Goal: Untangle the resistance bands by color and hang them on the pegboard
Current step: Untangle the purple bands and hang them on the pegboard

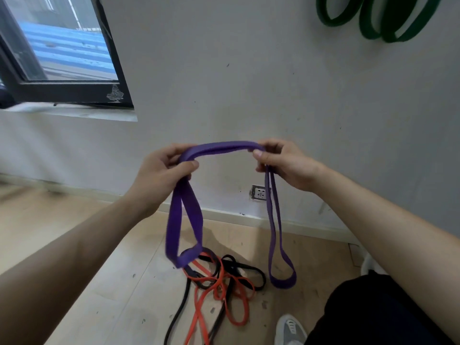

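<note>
Purple resistance band (219,147) stretched in a shallow arch between the person's two hands, held up in front of a pale wall (249,70). The left hand (159,170) was clamped on the band's left end, thumb pressed over it, and from that grip a wide purple loop hung down, its bottom fold just above the pile on the floor. The right hand (281,163) pinched the band's right end between thumb and fingers, and from it a narrower, longer purple loop dropped almost to the wooden floor (99,270). Below and between the two loops lay a tangle of orange bands (239,307) and black bands (251,270), crossing over one another on the floor. Green bands (373,21) hung on the wall at the upper right, well apart from the hands; what they hung from was cut off by the frame. A wall socket (260,192) sat low on the wall between the hanging loops, and a dark-framed window (117,78) stood at the upper left. A grey shoe (290,329) showed at the bottom edge beside dark trousers (373,314)
</note>
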